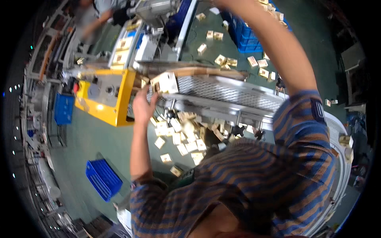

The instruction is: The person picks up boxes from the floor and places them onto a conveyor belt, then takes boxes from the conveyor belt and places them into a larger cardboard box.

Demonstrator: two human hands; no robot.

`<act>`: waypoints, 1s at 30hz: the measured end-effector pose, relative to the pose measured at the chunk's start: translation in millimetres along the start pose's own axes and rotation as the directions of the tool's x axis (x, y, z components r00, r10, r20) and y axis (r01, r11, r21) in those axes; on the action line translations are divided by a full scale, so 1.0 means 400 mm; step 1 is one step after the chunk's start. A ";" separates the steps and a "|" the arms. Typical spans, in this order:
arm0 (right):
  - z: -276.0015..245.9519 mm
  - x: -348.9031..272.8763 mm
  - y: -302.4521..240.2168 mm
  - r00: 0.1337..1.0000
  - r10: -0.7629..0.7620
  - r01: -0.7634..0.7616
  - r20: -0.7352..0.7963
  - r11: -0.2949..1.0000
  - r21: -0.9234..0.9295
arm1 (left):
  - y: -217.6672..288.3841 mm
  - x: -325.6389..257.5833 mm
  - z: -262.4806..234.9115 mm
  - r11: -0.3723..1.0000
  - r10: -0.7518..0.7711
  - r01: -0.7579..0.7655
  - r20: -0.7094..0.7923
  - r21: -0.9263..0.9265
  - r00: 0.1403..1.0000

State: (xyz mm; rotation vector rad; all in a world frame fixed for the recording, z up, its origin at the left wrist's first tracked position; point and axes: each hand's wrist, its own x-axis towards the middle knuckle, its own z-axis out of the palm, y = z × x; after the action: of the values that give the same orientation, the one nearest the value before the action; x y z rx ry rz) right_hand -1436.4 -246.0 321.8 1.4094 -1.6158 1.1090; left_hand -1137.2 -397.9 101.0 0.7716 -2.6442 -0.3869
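My left hand [143, 105] is at the left end of a metal conveyor [230, 91], beside a yellow machine housing. Its thumb and fingers are apart, at the near left edge of a white and cream carton [167, 82] that lies tilted on the belt. I cannot tell how firmly they touch it. My right arm stretches over the conveyor to the far side. Only a blurred part of my right hand [230, 3] shows at the top edge, and its fingers are cut off.
The yellow housing [105, 95] stands at left. Many small cartons [186, 139] lie under the conveyor, others [226, 61] on the far floor. A loaded blue crate [248, 37] stands beyond; another blue crate [104, 179] is on the near floor. A blurred person [97, 23] is at upper left.
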 end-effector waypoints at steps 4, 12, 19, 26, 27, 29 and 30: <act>0.124 -0.467 -0.144 0.228 0.074 -0.507 0.971 0.860 0.054 | -0.099 0.030 0.150 0.829 -0.157 0.339 0.396 -0.445 0.904; 0.390 -0.723 -0.151 -0.152 0.433 -0.987 0.888 -0.027 -0.156 | 0.076 0.052 0.103 0.941 -0.333 0.317 0.145 0.121 0.932; 0.332 -0.740 -0.102 0.249 0.551 -0.865 0.797 0.496 -0.073 | 0.146 -0.030 0.118 0.989 0.105 -0.103 -0.014 0.107 0.994; -0.321 -0.776 0.020 0.203 0.442 -0.614 0.873 0.753 -0.238 | 0.043 -0.065 -0.044 0.958 -0.168 0.197 -0.150 0.207 0.974; -0.382 -0.741 -0.020 0.328 0.623 -0.530 0.710 0.744 -0.408 | 0.020 -0.059 -0.033 0.986 -0.124 0.133 -0.098 0.099 0.987; -0.448 -0.776 -0.053 0.354 0.843 -0.715 0.405 0.523 -0.464 | 0.012 -0.049 0.010 0.980 -0.090 0.089 0.001 -0.176 0.996; -0.470 -0.820 -0.076 0.381 0.842 -0.751 0.383 0.523 -0.403 | 0.045 -0.024 0.024 0.999 -0.010 0.011 0.010 -0.054 1.000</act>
State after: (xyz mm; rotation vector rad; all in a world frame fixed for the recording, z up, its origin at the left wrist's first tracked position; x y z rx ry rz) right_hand -1361.1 50.8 97.6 0.7780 -2.9523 1.0435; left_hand -1141.9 -376.2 96.1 0.7688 -2.6285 -0.4638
